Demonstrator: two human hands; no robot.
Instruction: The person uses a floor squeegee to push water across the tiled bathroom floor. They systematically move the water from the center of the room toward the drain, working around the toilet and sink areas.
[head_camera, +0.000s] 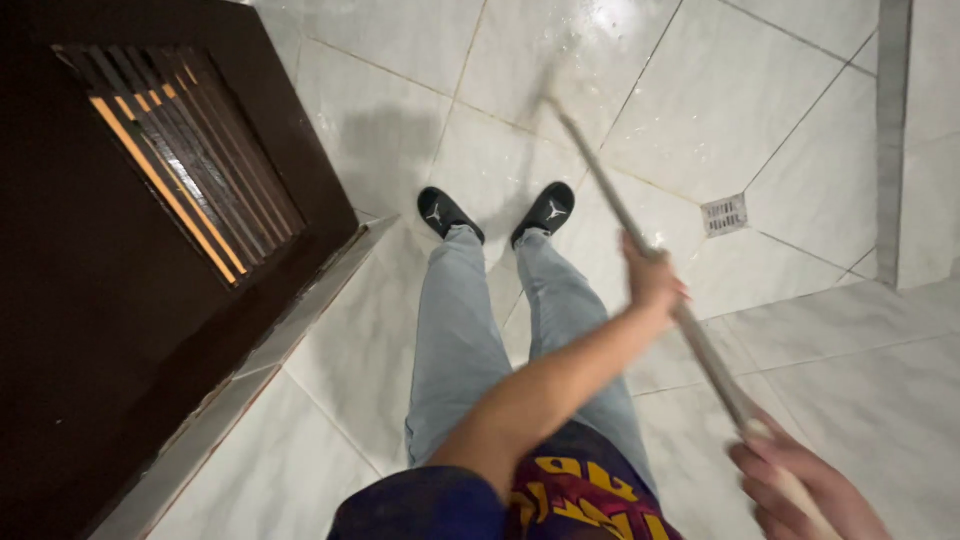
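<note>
Pole (640, 250), long, thin, grey: held in both hands, long axis running from lower right up and away to the wet white tile floor (400, 60) beyond the black slippers (545, 212). Left hand (655, 280) sits higher on the shaft, fingers wrapped round it; right hand (800, 490) grips the near end, fingers curled shut. Far tip blurred. Dark louvred door (150, 200) at left; floor drain (725, 214) just right of the shaft.

long thin pole (640, 255), slanted, blurred
</note>
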